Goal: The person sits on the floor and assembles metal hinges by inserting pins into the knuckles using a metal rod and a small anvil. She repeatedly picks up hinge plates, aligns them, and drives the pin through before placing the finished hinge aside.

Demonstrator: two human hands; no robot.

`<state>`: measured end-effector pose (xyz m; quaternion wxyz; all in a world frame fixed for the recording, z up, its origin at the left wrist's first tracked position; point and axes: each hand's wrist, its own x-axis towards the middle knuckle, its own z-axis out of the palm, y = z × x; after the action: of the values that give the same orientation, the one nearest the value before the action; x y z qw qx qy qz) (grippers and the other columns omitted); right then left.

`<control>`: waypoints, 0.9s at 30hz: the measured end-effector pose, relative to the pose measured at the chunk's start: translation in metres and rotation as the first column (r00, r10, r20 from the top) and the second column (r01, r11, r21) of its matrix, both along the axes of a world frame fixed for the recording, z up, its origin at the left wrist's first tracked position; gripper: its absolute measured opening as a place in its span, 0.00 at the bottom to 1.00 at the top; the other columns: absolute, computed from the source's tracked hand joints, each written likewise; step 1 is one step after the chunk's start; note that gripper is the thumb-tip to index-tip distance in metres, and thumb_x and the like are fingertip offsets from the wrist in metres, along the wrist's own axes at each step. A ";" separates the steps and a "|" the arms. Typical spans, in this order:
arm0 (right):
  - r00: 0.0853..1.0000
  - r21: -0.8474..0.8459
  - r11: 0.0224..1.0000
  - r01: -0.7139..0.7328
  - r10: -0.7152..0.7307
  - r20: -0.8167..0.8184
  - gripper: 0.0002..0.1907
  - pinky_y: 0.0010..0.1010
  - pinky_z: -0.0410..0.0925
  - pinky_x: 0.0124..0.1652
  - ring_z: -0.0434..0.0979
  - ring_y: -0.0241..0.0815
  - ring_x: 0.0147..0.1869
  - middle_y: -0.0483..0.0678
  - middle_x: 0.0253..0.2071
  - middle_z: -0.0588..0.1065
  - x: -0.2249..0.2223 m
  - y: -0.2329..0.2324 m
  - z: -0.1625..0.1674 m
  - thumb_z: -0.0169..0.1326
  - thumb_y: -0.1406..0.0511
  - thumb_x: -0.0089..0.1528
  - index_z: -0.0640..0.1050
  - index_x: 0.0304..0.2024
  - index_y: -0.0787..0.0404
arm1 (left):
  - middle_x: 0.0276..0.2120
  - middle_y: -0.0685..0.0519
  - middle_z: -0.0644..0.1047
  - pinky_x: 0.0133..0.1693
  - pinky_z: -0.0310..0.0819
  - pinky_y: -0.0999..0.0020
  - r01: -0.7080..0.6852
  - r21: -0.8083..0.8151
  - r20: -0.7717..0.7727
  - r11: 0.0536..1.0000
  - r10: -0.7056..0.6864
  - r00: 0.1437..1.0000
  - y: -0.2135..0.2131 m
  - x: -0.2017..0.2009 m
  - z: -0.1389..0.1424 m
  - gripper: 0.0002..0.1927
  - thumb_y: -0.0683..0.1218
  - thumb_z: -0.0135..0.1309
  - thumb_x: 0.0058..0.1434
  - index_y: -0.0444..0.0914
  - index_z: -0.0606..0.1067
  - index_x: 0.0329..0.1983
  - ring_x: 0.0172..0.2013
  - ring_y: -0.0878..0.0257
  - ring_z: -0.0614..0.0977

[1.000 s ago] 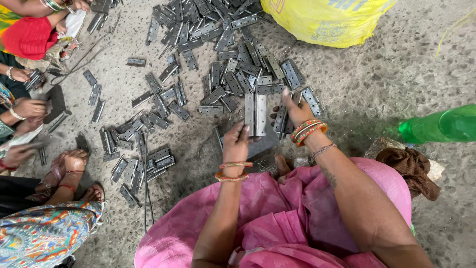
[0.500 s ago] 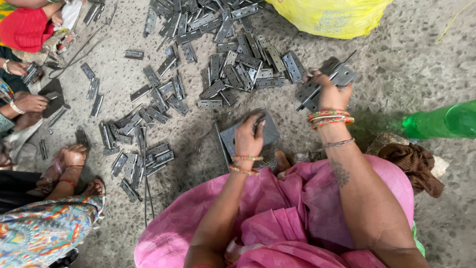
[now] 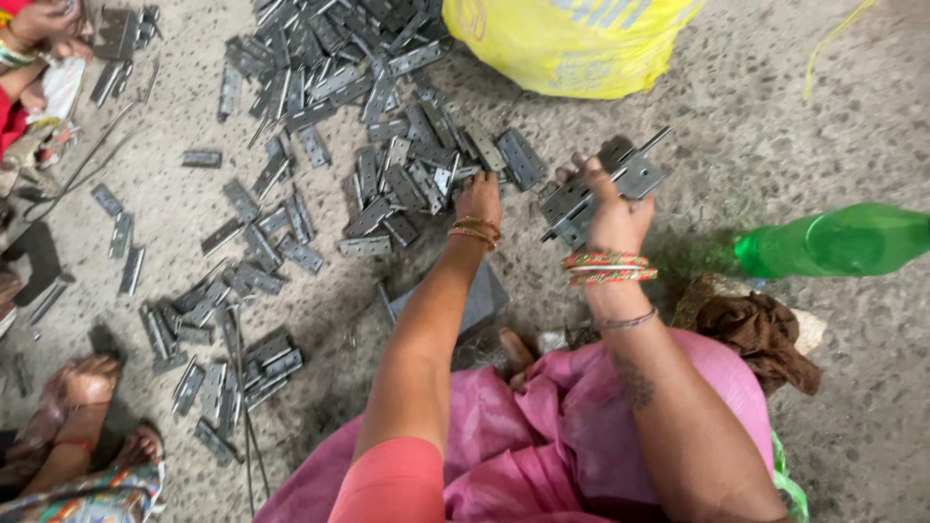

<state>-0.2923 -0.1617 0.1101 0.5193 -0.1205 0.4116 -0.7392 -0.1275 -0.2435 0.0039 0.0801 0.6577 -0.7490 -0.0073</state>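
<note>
From the head view, the right hand (image 3: pixel 612 208) is clamped on a stack of grey metal hinges (image 3: pixel 603 184) held above the floor (image 3: pixel 775 126), while the left hand (image 3: pixel 479 199), fingers curled, reaches into the hinge pile (image 3: pixel 387 145) just left.

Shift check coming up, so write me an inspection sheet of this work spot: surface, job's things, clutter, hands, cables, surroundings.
Surface: speckled grey concrete floor, dusty.
Job's things: grey metal hinges in a loose pile; one opened hinge lifted off the floor; a flat grey plate by the knees.
Clutter: green plastic bottle lying on its side; brown rag; thin metal rods on the floor.
Hands: left hand reaching into the pile; right hand gripping the opened hinge.
Cables: nothing seen; only a yellow string.
Surroundings: yellow plastic bag; other people's feet and hands at the left edge.
</note>
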 end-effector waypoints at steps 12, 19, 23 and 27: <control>0.997 0.049 0.997 -0.059 0.061 -0.039 0.14 0.36 0.78 0.34 0.85 0.43 0.36 0.54 0.40 0.83 0.017 0.001 -0.025 0.63 0.68 0.60 0.76 0.46 0.64 | 0.54 0.40 0.75 0.52 0.75 0.50 0.083 0.304 -0.012 0.949 -0.083 0.996 0.008 -0.004 0.014 0.15 0.38 0.46 0.67 0.36 0.74 0.56 0.56 0.43 0.76; 0.985 -0.004 0.999 -0.049 0.047 -0.166 0.15 0.32 0.77 0.41 0.86 0.39 0.43 0.52 0.44 0.83 0.016 -0.007 -0.033 0.63 0.69 0.62 0.77 0.49 0.65 | 0.52 0.43 0.77 0.55 0.75 0.52 0.096 0.335 0.023 0.937 -0.110 0.994 0.023 -0.007 0.014 0.13 0.38 0.49 0.65 0.38 0.76 0.52 0.59 0.46 0.77; 0.993 0.065 0.996 -0.060 0.067 -0.096 0.13 0.34 0.77 0.36 0.84 0.43 0.36 0.51 0.39 0.83 0.016 -0.011 -0.045 0.62 0.71 0.57 0.76 0.45 0.65 | 0.48 0.42 0.78 0.52 0.76 0.48 0.210 0.261 0.023 0.942 -0.223 0.975 0.032 0.007 0.012 0.09 0.40 0.51 0.66 0.38 0.76 0.48 0.56 0.43 0.77; 0.980 0.116 0.993 -0.037 0.059 -0.188 0.13 0.33 0.76 0.38 0.82 0.39 0.36 0.48 0.38 0.82 0.013 -0.013 -0.052 0.61 0.72 0.55 0.79 0.43 0.65 | 0.48 0.41 0.78 0.51 0.76 0.49 0.214 0.082 -0.068 0.973 -0.209 0.976 0.056 0.052 0.017 0.13 0.37 0.56 0.51 0.37 0.78 0.40 0.53 0.42 0.79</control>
<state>-0.2788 -0.1752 0.0583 0.5011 -0.1713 0.4974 -0.6872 -0.0759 -0.1870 0.0205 0.0714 0.5767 -0.8110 -0.0685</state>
